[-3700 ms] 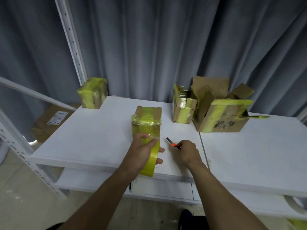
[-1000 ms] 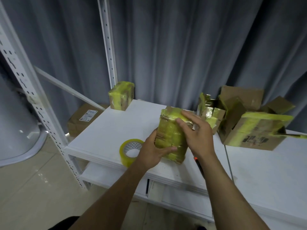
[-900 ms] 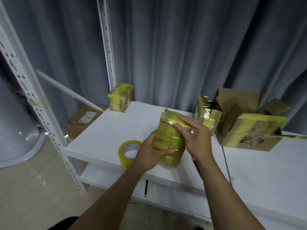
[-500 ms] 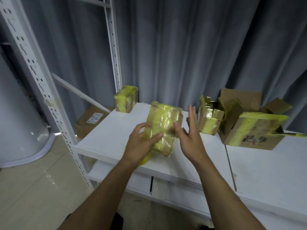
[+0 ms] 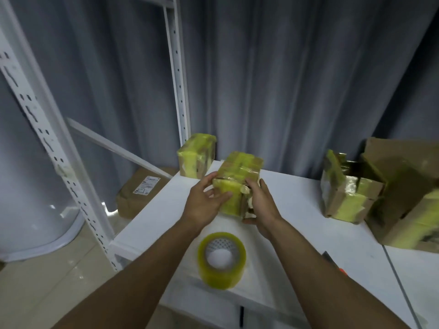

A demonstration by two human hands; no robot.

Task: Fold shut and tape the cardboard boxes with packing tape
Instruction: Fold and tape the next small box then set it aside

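Left hand (image 5: 203, 203) and right hand (image 5: 260, 205): fingers of both grasp the taped box (image 5: 235, 184) between them; tape roll (image 5: 222, 260) lies on the tabletop (image 5: 301, 210), nearer than the fingers.

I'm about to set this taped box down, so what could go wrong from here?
1. The tape roll stands on edge near the table's front edge, between the forearms; a bump could roll it off.
2. The knife lies close beside the right forearm and may get knocked or brushed.
3. The box, held in the air between the left hand and right hand, is wrapped in slick tape and could slip.
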